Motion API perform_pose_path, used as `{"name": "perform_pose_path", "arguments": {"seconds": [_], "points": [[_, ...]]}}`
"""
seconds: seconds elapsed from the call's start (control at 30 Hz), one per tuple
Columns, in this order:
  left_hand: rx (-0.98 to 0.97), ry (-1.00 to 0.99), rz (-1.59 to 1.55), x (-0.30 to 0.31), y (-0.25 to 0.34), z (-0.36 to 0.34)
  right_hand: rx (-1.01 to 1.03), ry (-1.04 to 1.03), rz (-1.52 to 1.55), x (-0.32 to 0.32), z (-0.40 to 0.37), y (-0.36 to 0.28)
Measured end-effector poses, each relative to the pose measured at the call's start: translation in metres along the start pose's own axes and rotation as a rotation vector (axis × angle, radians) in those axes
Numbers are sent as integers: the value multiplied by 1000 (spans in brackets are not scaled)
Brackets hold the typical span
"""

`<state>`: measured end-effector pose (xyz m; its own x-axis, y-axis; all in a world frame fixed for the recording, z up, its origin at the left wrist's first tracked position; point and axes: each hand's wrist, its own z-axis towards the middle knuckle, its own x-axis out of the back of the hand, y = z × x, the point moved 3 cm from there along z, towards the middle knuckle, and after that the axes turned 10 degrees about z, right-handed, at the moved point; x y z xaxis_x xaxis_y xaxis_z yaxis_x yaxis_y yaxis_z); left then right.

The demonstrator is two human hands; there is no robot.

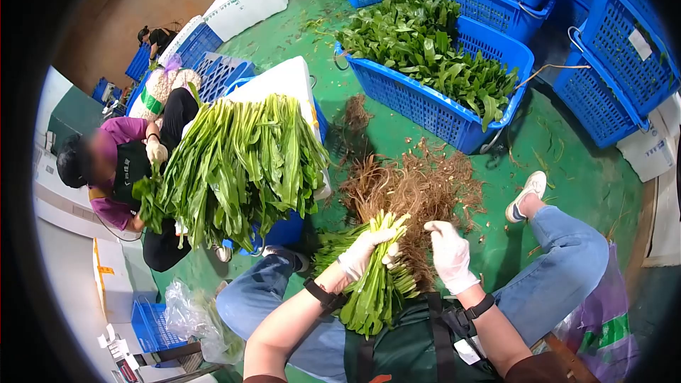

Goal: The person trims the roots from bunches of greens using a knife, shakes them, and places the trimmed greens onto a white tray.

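Note:
My left hand (362, 252), in a white glove, is closed around a bunch of long leafy greens (376, 301). The pale stem ends point away from me and the leaves hang over my lap. To the right of the bunch is my gloved right hand (454, 259), its fingers curled together and apart from the stems. Whether something small is pinched in it, I cannot make out. More greens (330, 248) lie just behind my left hand. Beyond both hands, a heap of brown roots (411, 188) covers the floor.
At front left, a large pile of greens (241, 163) rests on a white-topped blue crate. A person (117, 163) sits beside it, gloved hand near the leaves. Ahead is a blue basket (418, 103) of leafy greens. Stacked blue crates (617, 64) stand at right.

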<state>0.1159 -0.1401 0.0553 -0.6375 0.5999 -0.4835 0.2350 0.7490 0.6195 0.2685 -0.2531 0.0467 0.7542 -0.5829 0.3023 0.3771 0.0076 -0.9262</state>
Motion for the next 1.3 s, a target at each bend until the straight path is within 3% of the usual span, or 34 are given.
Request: {"name": "perform_pose_path", "arguments": {"seconds": [0.07,0.33,0.4,0.43,0.5,0.53,0.57,0.67,0.77,1.0,1.03,1.1,1.13,1.17,1.23,1.3], "points": [[57,-35,-17,1,-3,0,114,-39,-86,-9,-3,3],[84,-313,-276,-10,-10,-4,138,-54,-183,-18,-4,12],[120,-361,-288,-8,-7,-8,-54,-132,-105,-20,-14,58],[112,-366,-276,-11,1,-12,-133,-262,-354,-19,-20,85],[-33,-255,153,-11,21,-22,-341,-240,-367,-8,-17,87],[-45,-255,128,-6,22,-22,-248,-36,-150,-4,-13,74],[-50,-253,115,-8,23,-22,-247,-48,-157,0,-5,50],[-37,-71,142,-12,26,-21,173,-3,18,3,9,-5],[-24,-147,213,-6,15,-13,208,-125,-180,-1,3,-10],[9,-166,270,-10,17,-17,178,-140,-132,-4,1,-1],[15,-166,269,-11,15,-20,172,-140,-131,-6,-8,18],[-15,-224,258,-14,24,-22,-199,-420,-499,-12,-29,98],[-18,-228,280,-11,34,-23,-326,-429,-515,-8,-31,104],[-15,-224,288,-8,40,-23,-327,-417,-511,-12,-30,109],[-13,-208,251,-5,33,-25,-285,-139,-175,0,-7,45],[-17,-213,262,-3,30,-22,-219,-122,-31,2,2,14]]}}
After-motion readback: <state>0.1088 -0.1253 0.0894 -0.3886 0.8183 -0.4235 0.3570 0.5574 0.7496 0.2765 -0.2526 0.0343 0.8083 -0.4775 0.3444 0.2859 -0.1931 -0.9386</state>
